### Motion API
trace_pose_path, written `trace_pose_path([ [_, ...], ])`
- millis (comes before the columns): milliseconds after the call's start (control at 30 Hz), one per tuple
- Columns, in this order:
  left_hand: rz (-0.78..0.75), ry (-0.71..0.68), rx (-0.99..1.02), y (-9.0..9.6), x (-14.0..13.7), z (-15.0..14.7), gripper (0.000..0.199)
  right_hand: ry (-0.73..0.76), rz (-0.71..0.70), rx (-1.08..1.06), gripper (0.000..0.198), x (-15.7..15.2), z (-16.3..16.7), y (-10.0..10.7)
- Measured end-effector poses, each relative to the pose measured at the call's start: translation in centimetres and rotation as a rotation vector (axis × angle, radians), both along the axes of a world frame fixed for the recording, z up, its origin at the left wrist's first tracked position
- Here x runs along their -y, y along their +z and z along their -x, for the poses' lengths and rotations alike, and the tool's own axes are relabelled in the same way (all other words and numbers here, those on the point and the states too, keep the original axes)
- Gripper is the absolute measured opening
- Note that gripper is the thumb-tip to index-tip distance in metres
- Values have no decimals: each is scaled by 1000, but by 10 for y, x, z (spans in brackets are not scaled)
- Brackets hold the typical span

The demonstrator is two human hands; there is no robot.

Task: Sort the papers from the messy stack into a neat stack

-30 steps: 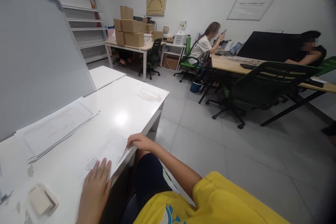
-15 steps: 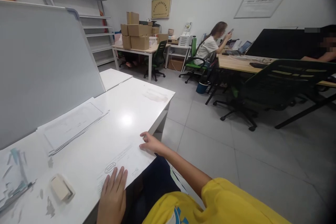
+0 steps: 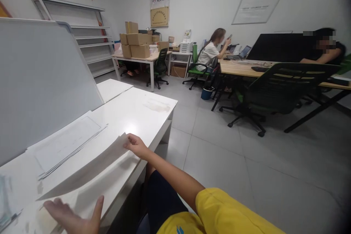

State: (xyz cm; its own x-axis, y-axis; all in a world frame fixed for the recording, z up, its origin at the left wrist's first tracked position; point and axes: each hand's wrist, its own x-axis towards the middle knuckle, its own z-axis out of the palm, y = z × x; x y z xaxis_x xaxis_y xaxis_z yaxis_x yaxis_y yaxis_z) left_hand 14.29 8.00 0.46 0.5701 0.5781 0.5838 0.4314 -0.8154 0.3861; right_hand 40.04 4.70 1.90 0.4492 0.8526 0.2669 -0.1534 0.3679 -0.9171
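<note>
A sheet of paper (image 3: 94, 171) is raised off the white desk along its far edge and curves above the surface. My right hand (image 3: 138, 147) pinches its right corner near the desk's front edge. At the lower left my left hand (image 3: 75, 216) is open, thumb and fingers spread, palm partly up and smeared by motion. It hovers at the left end of the sheet, beside a small cream block-like object (image 3: 44, 220) that it partly hides. Whether this hand touches the sheet, I cannot tell.
A stack of papers (image 3: 68, 142) lies before a standing whiteboard (image 3: 46, 87) on the desk (image 3: 137, 108). Blurred items (image 3: 6, 201) sit far left. Beyond are cardboard boxes (image 3: 138, 39), an office chair (image 3: 285, 87) and two seated people.
My right hand has moved left and lifted the paper by its corner. My left hand has come off the sheet and swung left, fingers spreading. The view has shifted slightly.
</note>
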Motion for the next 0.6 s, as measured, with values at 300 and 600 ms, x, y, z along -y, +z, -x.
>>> trace_pose_path([
  [300,255,450,419,-10,4,4,46,25,66,15,38,-1,21,-29],
  [600,349,496,668,-49,30,10,49,-74,113,-11,23,16,30,-55],
])
